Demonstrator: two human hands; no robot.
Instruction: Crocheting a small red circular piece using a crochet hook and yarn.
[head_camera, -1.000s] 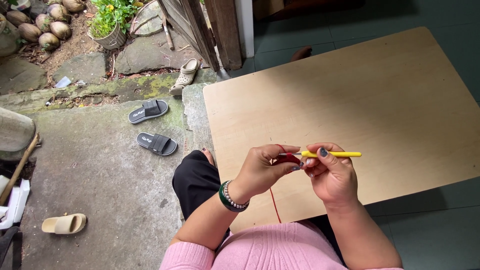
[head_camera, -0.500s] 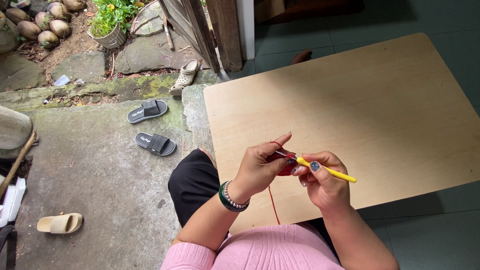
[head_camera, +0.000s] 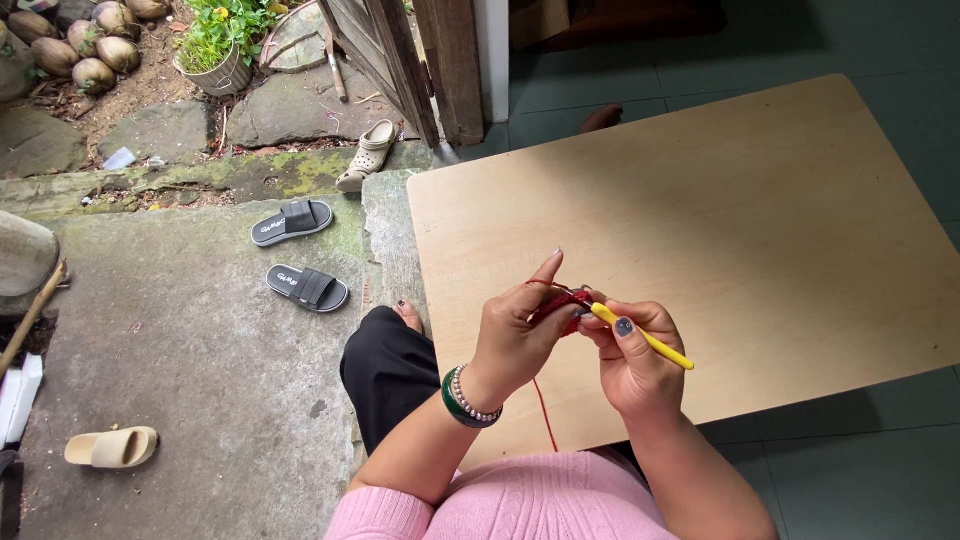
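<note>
Since the frame half a second back, the left hand (head_camera: 515, 335) has raised its index finger straighter, and the slim yellow plastic crochet hook (head_camera: 645, 338) has held its downward slant to the right. The left hand pinches the small red crocheted piece (head_camera: 565, 303) between thumb and middle fingers, index finger pointing up with the thin red yarn strand (head_camera: 545, 415) crossing it; the strand then hangs down toward the lap. The right hand (head_camera: 635, 360) is closed around the hook, thumb pressed on top of the shaft, hook tip at the red piece. Both hands hover above the near edge of the pale plywood tabletop (head_camera: 700, 200); the red piece sits between the hands, not touching the board. A green bangle with a pearl bracelet (head_camera: 462, 397) circles the left wrist. On the concrete floor to the left lie two black slide sandals (head_camera: 300, 255), well apart from the hands.
</note>
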